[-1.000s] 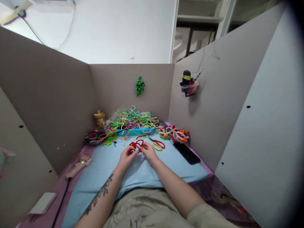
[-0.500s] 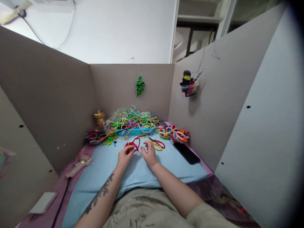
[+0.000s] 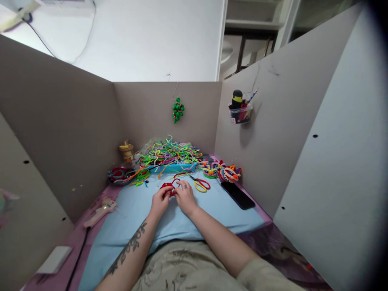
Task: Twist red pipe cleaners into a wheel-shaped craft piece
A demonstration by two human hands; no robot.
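Between my hands, low over the blue cloth (image 3: 209,218), is a red pipe-cleaner piece (image 3: 167,185) with a thin red strand curving out at its far right. My left hand (image 3: 160,200) grips the piece from the near left, thumb and fingers pinched on it. From the right, my right hand (image 3: 185,198) has its fingertips closed on the same red piece, beside the left fingertips. The exact hold is partly hidden behind the fingers. Just right of my right hand lies a pair of scissors (image 3: 201,185) with red and yellow handles.
A blue tray (image 3: 172,167) heaped with coloured pipe cleaners stands at the back. Finished woven pieces (image 3: 228,174) and a black phone (image 3: 238,195) lie to the right. A pink glue gun (image 3: 101,213) is on the left, with a dark bowl (image 3: 119,176) behind. Grey panels enclose three sides.
My right hand has moved left from open air onto the red piece, its fingers closing there. The red strand loop has shifted and is now partly covered. My left hand keeps its grip.
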